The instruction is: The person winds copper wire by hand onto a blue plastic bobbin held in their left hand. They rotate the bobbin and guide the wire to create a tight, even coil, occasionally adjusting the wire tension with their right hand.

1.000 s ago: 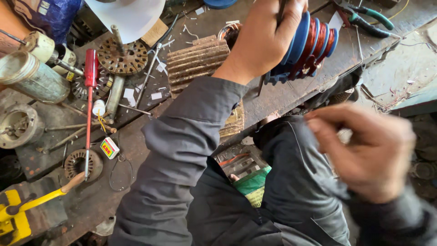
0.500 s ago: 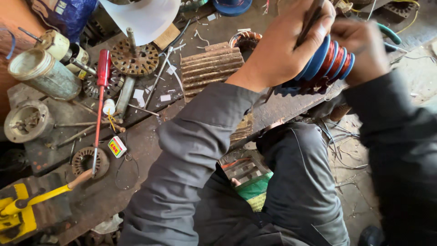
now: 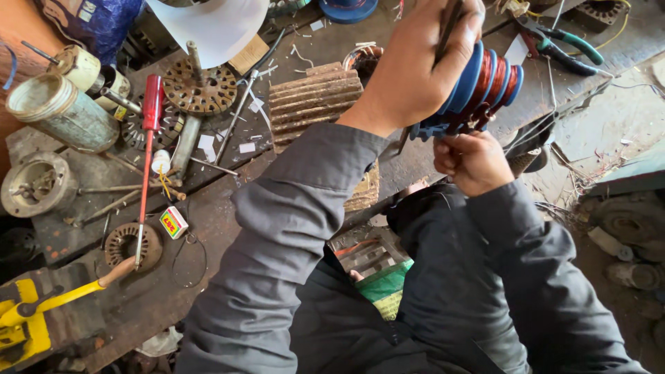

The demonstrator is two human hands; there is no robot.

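My left hand (image 3: 414, 66) is wrapped over a blue stepped coil former (image 3: 478, 86) wound with copper-red wire, holding it above the workbench; a thin dark rod sticks up between its fingers. My right hand (image 3: 471, 161) is just under the former, fingers pinched at its lower blue edge where thin wire ends hang. Both arms wear dark grey sleeves.
The wooden workbench (image 3: 228, 208) carries a red-handled screwdriver (image 3: 147, 149), a round slotted metal disc (image 3: 199, 86), a ribbed wooden block (image 3: 312, 100), a grey tin can (image 3: 59, 111), green-handled pliers (image 3: 564, 45) and a small colourful box (image 3: 173, 221). A yellow tool (image 3: 31, 315) lies at lower left.
My right hand has come up from my lap at the lower right to the underside of the coil former. My left hand keeps hold of the former.
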